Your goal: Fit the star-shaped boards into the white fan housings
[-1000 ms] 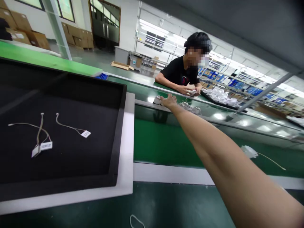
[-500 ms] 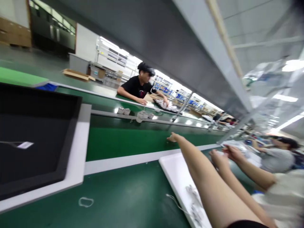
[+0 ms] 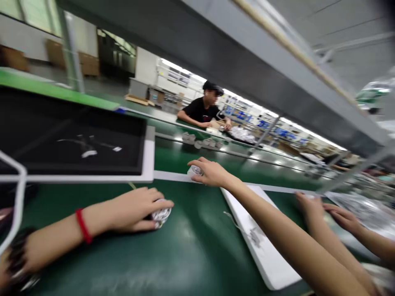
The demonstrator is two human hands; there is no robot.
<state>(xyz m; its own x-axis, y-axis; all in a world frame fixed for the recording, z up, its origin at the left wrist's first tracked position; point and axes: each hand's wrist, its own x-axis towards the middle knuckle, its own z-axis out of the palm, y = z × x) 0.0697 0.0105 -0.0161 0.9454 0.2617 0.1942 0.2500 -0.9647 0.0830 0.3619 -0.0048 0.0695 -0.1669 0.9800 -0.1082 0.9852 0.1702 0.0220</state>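
Note:
My left hand (image 3: 140, 210), a red band on its wrist, is closed over a round white coil-like piece (image 3: 161, 213) on the green table. Further forward, my right hand (image 3: 211, 172) grips a second round white piece (image 3: 195, 170) between thumb and fingers, above the white strip along the table's far edge. Blur hides the exact kind of both pieces. Under my right forearm lies a white foam board (image 3: 262, 246) with a small grey-white cable bundle (image 3: 255, 237) on it.
A black tray (image 3: 61, 164) with thin tagged wires stands at left. Several white pieces (image 3: 203, 142) sit on the line beyond. Overhead runs a grey shelf (image 3: 216, 53). A co-worker's hands (image 3: 311, 205) are close by at right; another person (image 3: 203, 109) sits opposite.
My left hand has come into view at left, holding a white piece. My right hand has drawn back from the green belt and now holds a white piece. The view has turned left.

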